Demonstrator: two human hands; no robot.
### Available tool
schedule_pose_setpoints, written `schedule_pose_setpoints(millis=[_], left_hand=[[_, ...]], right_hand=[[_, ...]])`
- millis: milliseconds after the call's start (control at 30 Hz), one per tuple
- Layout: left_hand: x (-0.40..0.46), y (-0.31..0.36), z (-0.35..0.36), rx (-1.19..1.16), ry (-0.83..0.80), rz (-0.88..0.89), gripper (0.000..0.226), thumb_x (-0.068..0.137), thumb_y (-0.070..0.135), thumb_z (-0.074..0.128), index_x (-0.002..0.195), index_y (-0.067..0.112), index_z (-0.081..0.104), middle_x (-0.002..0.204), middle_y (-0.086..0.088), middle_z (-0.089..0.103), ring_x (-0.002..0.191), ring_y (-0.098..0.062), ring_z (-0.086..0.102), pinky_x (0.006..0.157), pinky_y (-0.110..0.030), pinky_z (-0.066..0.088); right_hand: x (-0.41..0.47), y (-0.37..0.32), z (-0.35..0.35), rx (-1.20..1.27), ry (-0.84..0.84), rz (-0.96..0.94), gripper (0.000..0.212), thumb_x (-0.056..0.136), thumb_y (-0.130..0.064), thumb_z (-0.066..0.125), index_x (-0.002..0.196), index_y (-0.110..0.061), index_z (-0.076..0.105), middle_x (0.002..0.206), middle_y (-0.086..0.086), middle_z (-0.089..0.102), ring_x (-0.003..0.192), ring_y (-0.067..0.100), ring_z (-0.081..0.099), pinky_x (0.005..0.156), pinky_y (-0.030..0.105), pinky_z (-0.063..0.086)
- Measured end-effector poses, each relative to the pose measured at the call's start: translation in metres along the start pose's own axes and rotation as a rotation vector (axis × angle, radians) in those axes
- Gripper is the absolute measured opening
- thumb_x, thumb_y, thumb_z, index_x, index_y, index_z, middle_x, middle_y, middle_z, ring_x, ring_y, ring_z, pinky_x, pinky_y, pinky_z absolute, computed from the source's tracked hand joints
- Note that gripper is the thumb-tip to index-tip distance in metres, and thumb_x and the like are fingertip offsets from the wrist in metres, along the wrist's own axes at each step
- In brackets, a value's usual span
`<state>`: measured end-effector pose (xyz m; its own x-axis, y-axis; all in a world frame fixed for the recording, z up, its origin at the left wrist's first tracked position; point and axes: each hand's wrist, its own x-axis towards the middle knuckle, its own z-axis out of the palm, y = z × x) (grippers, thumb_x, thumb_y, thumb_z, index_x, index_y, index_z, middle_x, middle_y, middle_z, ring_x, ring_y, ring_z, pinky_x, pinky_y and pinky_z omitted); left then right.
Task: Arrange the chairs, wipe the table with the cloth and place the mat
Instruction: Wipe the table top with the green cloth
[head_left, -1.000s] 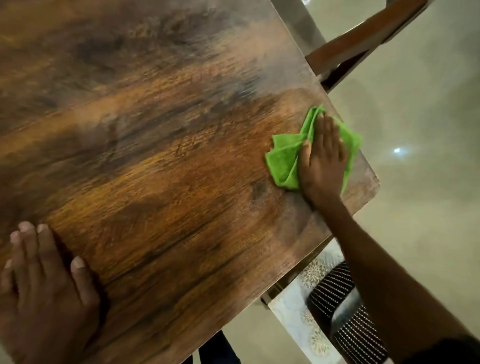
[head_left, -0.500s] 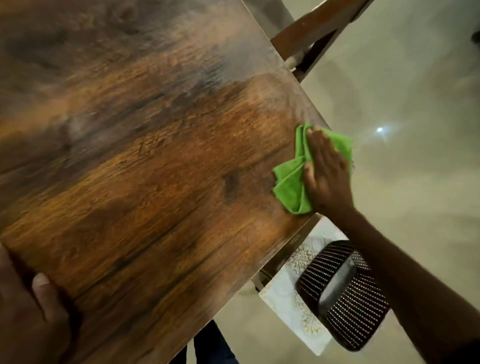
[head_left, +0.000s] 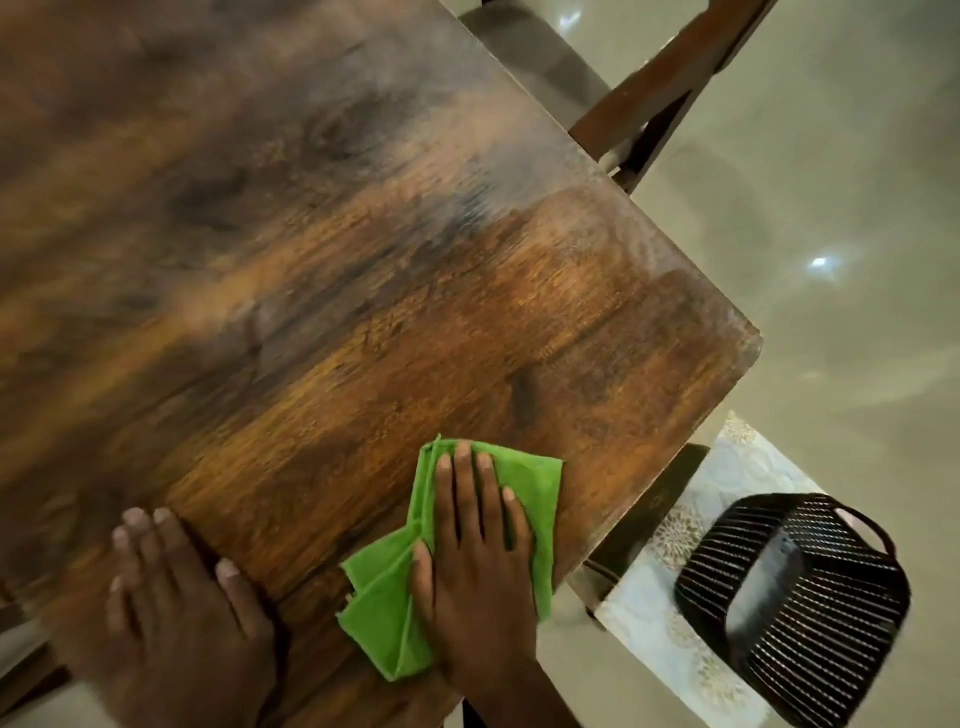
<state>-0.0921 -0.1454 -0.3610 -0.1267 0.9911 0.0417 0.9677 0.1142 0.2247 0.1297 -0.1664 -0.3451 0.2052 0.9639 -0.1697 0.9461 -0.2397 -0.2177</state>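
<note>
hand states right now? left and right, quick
Left hand: open, fingers straight, flat on the table, holding nothing.
Right hand: open, fingers straight, pressing the green cloth onto the table.

To the right of your right-hand fingers (head_left: 470, 467), note a pale, glossy floor (head_left: 831, 156). It carries a bright light reflection (head_left: 819, 262), well apart from the fingers, up and right in view. A black slatted basket (head_left: 795, 608) sits to their lower right.
</note>
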Motion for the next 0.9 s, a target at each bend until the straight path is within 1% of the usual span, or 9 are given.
schedule_pose_setpoints(millis=[67, 300, 433, 533, 600, 700, 767, 833, 900], left_hand=[[0.008, 0.009, -0.004, -0.020, 0.043, -0.062, 0.070, 0.108, 0.032, 0.023, 0.172, 0.006, 0.015, 0.181, -0.015, 0.013, 0.168, -0.027, 0.016, 0.128, -0.053, 0.023], [0.009, 0.003, -0.002, -0.003, -0.077, -0.088, 0.069, 0.107, 0.031, 0.026, 0.170, 0.003, 0.021, 0.179, -0.018, 0.020, 0.166, -0.033, 0.021, 0.127, -0.055, 0.024], [0.009, 0.005, -0.014, 0.004, -0.182, -0.118, 0.070, 0.107, 0.031, 0.023, 0.170, 0.000, 0.018, 0.179, -0.019, 0.017, 0.167, -0.034, 0.017, 0.129, -0.056, 0.023], [0.010, 0.010, -0.029, 0.031, -0.236, -0.111, 0.072, 0.108, 0.035, 0.018, 0.171, -0.001, 0.014, 0.180, -0.019, 0.013, 0.168, -0.033, 0.012, 0.133, -0.053, 0.018], [0.013, 0.010, -0.040, 0.026, -0.347, -0.081, 0.070, 0.112, 0.037, 0.014, 0.172, 0.001, 0.007, 0.181, -0.018, 0.005, 0.169, -0.032, 0.005, 0.135, -0.052, 0.013], [0.026, 0.005, -0.065, 0.025, -0.547, -0.038, 0.069, 0.116, 0.042, 0.025, 0.172, 0.006, 0.006, 0.181, -0.016, 0.001, 0.168, -0.034, 0.004, 0.136, -0.054, 0.011], [0.017, 0.006, -0.082, 0.082, -0.643, 0.061, 0.064, 0.116, 0.037, 0.033, 0.171, 0.007, 0.018, 0.179, -0.016, 0.013, 0.166, -0.034, 0.014, 0.134, -0.054, 0.016], [-0.010, 0.015, -0.101, 0.102, -0.693, 0.151, 0.059, 0.115, 0.032, 0.042, 0.166, 0.005, 0.029, 0.173, -0.019, 0.030, 0.159, -0.035, 0.032, 0.129, -0.048, 0.026], [-0.046, 0.027, -0.122, 0.062, -0.783, 0.234, 0.066, 0.114, 0.031, 0.045, 0.169, 0.004, 0.021, 0.170, -0.018, 0.038, 0.153, -0.033, 0.043, 0.122, -0.039, 0.034]], right_hand=[[-0.012, -0.001, 0.000, 0.003, -0.046, -0.090, 0.088, 0.100, -0.051, 0.050, 0.173, -0.015, 0.017, 0.182, 0.006, 0.009, 0.168, 0.024, 0.012, 0.129, 0.048, 0.019], [-0.039, 0.028, -0.024, 0.054, -0.108, -0.185, 0.095, 0.099, -0.068, 0.052, 0.173, -0.019, 0.020, 0.181, 0.000, 0.015, 0.167, 0.017, 0.018, 0.127, 0.040, 0.020], [-0.092, 0.048, -0.038, -0.110, -0.174, -0.263, 0.122, 0.064, -0.089, 0.068, 0.164, -0.022, 0.046, 0.175, 0.007, 0.032, 0.158, 0.026, 0.040, 0.117, 0.054, 0.031], [-0.108, 0.052, -0.050, -0.116, -0.349, -0.128, 0.130, 0.043, -0.077, 0.087, 0.160, -0.034, 0.051, 0.171, 0.007, 0.041, 0.156, 0.031, 0.041, 0.102, 0.064, 0.049], [-0.106, 0.050, -0.056, -0.025, -0.375, -0.085, 0.124, 0.060, -0.047, 0.093, 0.168, -0.040, 0.031, 0.179, 0.004, 0.020, 0.164, 0.033, 0.024, 0.104, 0.064, 0.054], [-0.100, 0.051, -0.064, 0.098, -0.363, -0.120, 0.107, 0.095, 0.002, 0.053, 0.167, -0.047, -0.010, 0.175, -0.006, -0.029, 0.165, 0.024, -0.023, 0.121, 0.043, 0.044], [-0.095, 0.051, -0.075, 0.097, -0.385, -0.126, 0.099, 0.098, 0.012, 0.039, 0.170, -0.041, -0.005, 0.177, -0.005, -0.025, 0.167, 0.022, -0.018, 0.122, 0.034, 0.040], [-0.094, 0.046, -0.089, 0.086, -0.427, -0.090, 0.081, 0.106, 0.006, 0.041, 0.173, -0.031, 0.013, 0.182, 0.001, -0.003, 0.169, 0.023, 0.001, 0.126, 0.034, 0.033], [-0.099, 0.038, -0.104, 0.111, -0.453, -0.017, 0.061, 0.110, -0.005, 0.048, 0.167, -0.021, 0.033, 0.177, 0.009, 0.026, 0.163, 0.025, 0.027, 0.125, 0.037, 0.033]])
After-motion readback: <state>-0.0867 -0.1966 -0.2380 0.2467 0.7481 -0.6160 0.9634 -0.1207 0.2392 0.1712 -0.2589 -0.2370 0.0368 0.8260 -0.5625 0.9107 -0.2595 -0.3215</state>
